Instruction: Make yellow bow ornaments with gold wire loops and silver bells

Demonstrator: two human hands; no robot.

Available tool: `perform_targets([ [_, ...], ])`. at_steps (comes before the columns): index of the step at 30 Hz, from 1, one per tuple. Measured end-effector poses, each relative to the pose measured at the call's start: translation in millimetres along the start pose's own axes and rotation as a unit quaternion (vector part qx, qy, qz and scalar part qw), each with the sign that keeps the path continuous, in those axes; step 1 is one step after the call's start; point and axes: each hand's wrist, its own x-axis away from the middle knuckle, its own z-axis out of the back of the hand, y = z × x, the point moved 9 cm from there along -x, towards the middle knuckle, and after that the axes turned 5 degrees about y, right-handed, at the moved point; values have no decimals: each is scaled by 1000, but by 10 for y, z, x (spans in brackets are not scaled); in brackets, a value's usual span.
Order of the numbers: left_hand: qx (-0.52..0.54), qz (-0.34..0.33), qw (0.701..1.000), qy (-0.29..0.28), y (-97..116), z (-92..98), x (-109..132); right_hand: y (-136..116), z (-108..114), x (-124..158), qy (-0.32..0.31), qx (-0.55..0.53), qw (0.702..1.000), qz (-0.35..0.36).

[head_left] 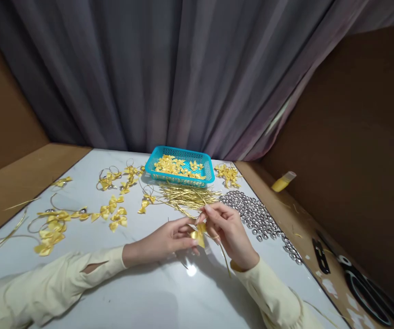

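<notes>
Over the middle of the white table, my left hand pinches a shiny yellow ribbon bow between thumb and fingers. My right hand is closed at the bow's right side, its thumb and forefinger pressed together. A thin gold cord hangs down from below my right fingers. Whether the cord is fixed to the bow is hidden by the fingers. Just beyond my hands lies a bundle of gold cords. To the right of my right hand spreads a heap of small silver bells or beads.
A blue basket holding yellow bows stands at the back. More bows lie at left and back right, some with cord loops. On the brown right-hand surface are black-handled scissors, a black cutter and a yellow tube.
</notes>
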Motion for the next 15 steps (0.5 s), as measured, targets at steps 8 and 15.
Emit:
perform_targets([
  [8,-28,35,998,42,-134,106,-25,168,152,14,12,28,999,-22],
  [15,-31,47,996,75,-294,289,-149,172,477,-33,66,137,988,4],
])
